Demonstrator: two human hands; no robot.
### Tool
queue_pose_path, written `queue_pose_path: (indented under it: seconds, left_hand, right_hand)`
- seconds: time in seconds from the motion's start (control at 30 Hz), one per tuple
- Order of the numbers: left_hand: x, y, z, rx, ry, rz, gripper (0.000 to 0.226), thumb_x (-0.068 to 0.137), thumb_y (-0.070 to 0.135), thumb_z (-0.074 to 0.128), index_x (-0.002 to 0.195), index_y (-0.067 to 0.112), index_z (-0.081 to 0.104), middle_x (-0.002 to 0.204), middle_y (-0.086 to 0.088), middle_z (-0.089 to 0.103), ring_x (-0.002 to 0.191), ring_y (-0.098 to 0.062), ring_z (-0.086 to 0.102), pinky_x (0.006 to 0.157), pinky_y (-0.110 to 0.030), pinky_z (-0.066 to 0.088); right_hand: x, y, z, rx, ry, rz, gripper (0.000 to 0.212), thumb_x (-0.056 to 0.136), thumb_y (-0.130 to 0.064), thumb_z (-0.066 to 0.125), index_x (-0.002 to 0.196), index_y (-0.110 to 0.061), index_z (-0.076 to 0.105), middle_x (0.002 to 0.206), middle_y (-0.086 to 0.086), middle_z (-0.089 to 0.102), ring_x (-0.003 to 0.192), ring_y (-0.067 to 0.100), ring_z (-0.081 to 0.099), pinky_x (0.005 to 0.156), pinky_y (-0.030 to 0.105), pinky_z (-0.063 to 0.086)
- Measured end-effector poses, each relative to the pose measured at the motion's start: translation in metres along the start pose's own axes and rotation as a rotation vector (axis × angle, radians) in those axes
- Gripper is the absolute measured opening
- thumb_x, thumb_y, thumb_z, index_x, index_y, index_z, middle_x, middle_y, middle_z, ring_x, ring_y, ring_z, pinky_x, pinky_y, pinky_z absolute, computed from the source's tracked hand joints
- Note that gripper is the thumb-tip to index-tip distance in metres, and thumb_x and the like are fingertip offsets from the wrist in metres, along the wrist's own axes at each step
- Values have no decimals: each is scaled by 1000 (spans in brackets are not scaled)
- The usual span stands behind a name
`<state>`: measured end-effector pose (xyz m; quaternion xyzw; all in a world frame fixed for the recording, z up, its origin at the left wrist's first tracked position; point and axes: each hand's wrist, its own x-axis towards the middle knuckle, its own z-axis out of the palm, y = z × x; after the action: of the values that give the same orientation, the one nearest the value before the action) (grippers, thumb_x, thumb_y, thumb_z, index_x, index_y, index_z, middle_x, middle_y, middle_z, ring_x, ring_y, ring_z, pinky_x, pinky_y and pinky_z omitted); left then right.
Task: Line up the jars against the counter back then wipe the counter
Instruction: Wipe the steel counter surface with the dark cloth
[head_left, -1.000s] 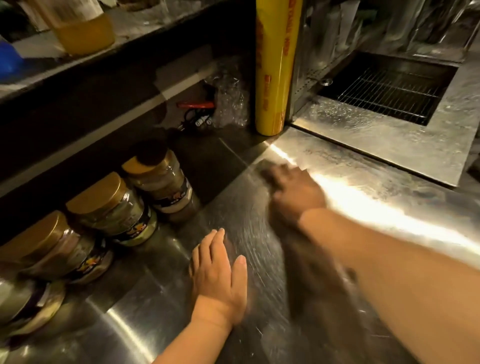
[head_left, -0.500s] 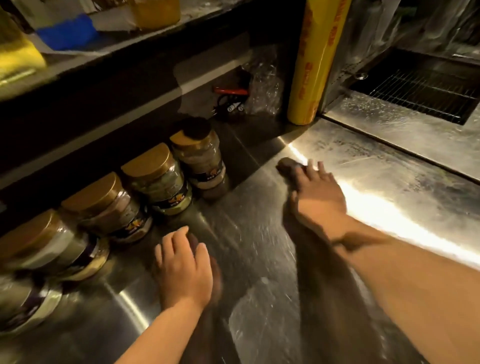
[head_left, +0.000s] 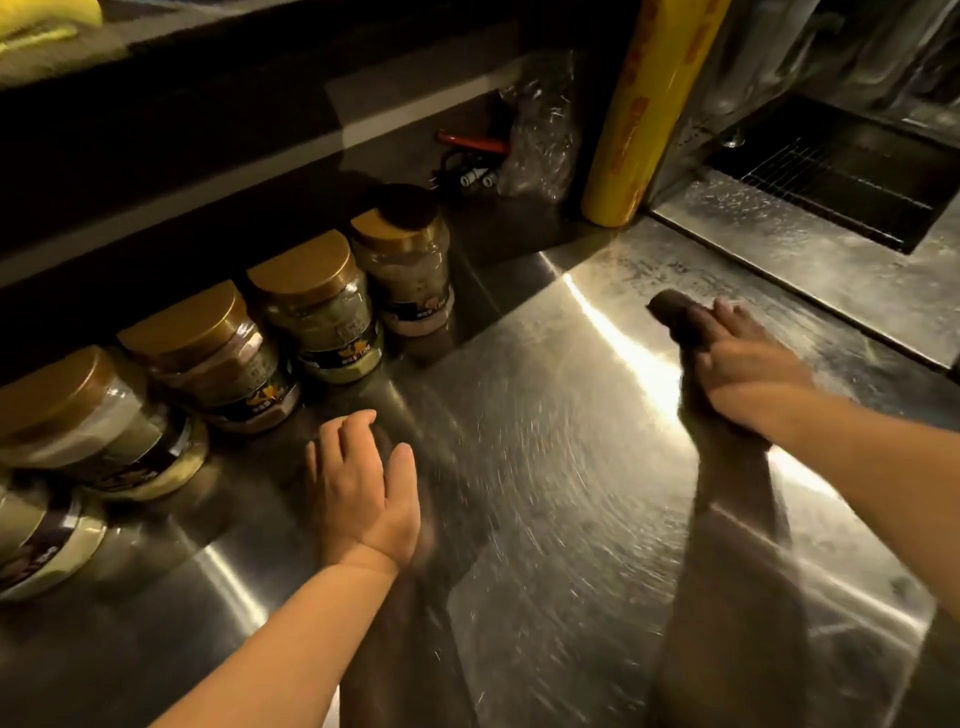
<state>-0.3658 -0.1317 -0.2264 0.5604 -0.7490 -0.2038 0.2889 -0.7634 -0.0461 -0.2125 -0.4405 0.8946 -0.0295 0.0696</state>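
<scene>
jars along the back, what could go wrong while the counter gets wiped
The left hand rests flat close to the jars; a slip could knock the row askew. The right hand pushes a dark cloth toward the yellow roll standing upright, which a wide sweep might topple.

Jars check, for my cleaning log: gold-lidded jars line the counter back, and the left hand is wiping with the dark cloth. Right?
Not quite. The head view shows the right hand pressing the dark cloth; the left hand rests flat on the counter. The jars do line the back.
</scene>
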Motion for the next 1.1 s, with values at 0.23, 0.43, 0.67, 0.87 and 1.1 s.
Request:
queue_pose_path:
  seconds: [0.23,0.43,0.67,0.87,1.1]
  left_hand:
    - [2,-1,-6,55,-42,31,52,86,39,38,120,4,58,120,-22,57,105,-40,46,93,-53,38]
    - [0,-2,-5,67,-56,15,49,84,35,44,122,8,58,123,-20,55,109,-37,43,90,-50,39]
    - [4,-3,0,163,-55,43,51,82,39,41,119,9,58,116,-18,55,103,-37,42,88,-50,37]
    - [3,-6,1,207,-67,40,51,80,43,41,117,12,58,116,-21,54,103,-40,42,87,-53,38]
    - [3,-6,3,239,-76,46,48,80,42,44,115,12,57,114,-22,54,100,-42,42,88,-54,38]
  right_hand:
    - [-118,-206,51,28,-41,-715,74,86,-39,50,156,-33,25,166,3,19,152,27,12,121,51,16]
    - [-158,-71,40,44,-19,-871,60,95,-39,40,154,-37,29,165,-3,23,151,19,16,120,38,20]
    - [-58,-3,9,64,164,104,60,95,-31,36,154,-29,29,163,13,26,147,37,22,119,48,24]
    - [-227,-170,73,21,-22,-775,57,95,-42,36,151,-31,32,164,5,23,151,30,11,120,46,11]
    - [-291,-72,61,-152,-103,-1007,47,109,-36,22,155,-31,22,167,4,17,152,27,12,116,42,30]
